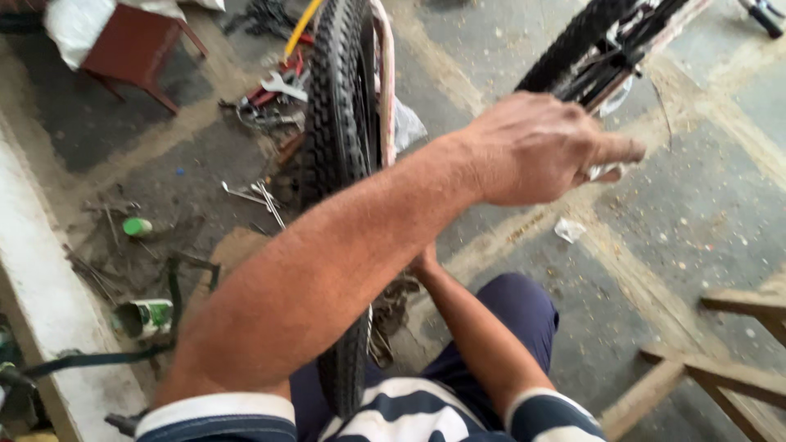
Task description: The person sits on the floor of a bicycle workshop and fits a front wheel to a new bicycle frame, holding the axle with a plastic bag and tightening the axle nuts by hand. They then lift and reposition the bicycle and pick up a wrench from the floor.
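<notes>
Left hand reaches out over the floor, fingers pinched on a small pale piece. Right hand, mostly hidden, sits at the upright bike wheel; its grip can't be told.

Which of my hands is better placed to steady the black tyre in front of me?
Probably the right. The right hand sits right beside the black tyre, partly hidden by the other forearm. The left hand is stretched off sideways, pinching a small pale object.
</notes>
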The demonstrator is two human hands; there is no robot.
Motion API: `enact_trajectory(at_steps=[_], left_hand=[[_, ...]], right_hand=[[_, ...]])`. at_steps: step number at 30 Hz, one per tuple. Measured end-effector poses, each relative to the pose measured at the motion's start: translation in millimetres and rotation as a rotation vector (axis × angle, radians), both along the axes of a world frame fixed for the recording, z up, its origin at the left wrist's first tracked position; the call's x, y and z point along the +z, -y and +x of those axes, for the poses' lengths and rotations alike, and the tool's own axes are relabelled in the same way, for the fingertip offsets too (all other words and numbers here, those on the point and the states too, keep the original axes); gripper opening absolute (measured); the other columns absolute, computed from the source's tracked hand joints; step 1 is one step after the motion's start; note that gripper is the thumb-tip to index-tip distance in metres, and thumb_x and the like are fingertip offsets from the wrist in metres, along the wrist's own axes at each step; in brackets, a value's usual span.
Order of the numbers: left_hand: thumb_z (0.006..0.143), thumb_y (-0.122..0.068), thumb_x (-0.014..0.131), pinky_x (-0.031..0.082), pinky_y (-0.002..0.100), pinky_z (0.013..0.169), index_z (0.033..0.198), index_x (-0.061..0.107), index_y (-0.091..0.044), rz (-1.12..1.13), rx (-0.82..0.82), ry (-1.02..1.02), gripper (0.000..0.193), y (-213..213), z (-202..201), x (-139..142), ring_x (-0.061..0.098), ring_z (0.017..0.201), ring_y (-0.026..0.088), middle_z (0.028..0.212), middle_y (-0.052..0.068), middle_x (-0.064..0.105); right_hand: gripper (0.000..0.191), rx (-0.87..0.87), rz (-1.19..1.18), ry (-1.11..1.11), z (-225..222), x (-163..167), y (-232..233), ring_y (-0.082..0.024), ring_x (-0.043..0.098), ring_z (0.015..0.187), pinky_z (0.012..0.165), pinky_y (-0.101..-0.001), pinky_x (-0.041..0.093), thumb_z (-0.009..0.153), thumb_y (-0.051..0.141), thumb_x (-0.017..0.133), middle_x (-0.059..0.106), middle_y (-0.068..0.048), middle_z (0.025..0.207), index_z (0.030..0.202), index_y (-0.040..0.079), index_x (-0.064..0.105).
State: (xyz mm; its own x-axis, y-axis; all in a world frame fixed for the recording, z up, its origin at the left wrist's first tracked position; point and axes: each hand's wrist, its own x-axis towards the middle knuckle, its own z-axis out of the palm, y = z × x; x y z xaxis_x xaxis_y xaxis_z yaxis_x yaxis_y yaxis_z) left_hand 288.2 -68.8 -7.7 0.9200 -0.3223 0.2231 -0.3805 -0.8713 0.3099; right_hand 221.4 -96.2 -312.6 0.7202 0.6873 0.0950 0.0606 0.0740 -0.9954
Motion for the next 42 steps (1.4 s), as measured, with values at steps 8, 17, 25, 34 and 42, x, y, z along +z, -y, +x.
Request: enact_trajectory(at_steps=[8,17,25,34,42], left_hand=[[0.089,0.011,0.048,0.047,0.029,0.044,0.135,0.067,-0.024,-0.052,-0.021,0.212,0.061,5,-3,-15,0.058,0.048,0.007,0.081,0.002,0.078],[0.100,-0.031,0.063,0.049,0.033,0.051,0.132,0.068,-0.031,-0.114,0.005,0.277,0.032,15,2,-28,0.064,0.056,0.009,0.083,0.002,0.078],[0.104,-0.030,0.058,0.053,0.032,0.058,0.125,0.069,-0.027,-0.129,-0.023,0.110,0.024,18,11,-28,0.066,0.062,0.008,0.085,-0.003,0.075],[0.099,-0.039,0.061,0.060,0.032,0.064,0.106,0.076,-0.029,-0.095,0.031,0.327,0.020,16,40,-44,0.073,0.076,0.013,0.090,0.002,0.075],[0.092,-0.012,0.053,0.054,0.047,0.067,0.097,0.075,-0.018,-0.001,0.068,0.201,0.024,24,67,-71,0.073,0.073,0.022,0.083,0.005,0.076]], right_hand=[[0.050,0.139,-0.238,-0.308,-2,25,16,-0.030,0.066,0.114,0.092,-0.0499,0.052,0.093,0.025,0.065,0.065,-0.020,0.131,0.136,-0.001,0.058],[0.046,0.086,0.325,-0.312,-6,2,17,-0.023,0.061,0.117,0.100,-0.0400,0.053,0.104,0.035,0.059,0.067,-0.011,0.129,0.135,0.000,0.060],[0.055,0.063,-0.298,0.399,-3,-4,19,-0.026,0.058,0.118,0.103,-0.0389,0.047,0.091,0.042,0.075,0.066,-0.012,0.127,0.130,0.006,0.062],[0.050,0.095,-0.166,0.278,-1,1,11,-0.025,0.055,0.105,0.093,-0.0388,0.045,0.097,0.047,0.069,0.062,-0.011,0.114,0.120,0.003,0.062],[0.051,0.128,-0.195,0.302,-6,-17,13,-0.024,0.051,0.094,0.084,-0.0387,0.043,0.102,0.051,0.063,0.059,-0.011,0.102,0.111,0.001,0.061]])
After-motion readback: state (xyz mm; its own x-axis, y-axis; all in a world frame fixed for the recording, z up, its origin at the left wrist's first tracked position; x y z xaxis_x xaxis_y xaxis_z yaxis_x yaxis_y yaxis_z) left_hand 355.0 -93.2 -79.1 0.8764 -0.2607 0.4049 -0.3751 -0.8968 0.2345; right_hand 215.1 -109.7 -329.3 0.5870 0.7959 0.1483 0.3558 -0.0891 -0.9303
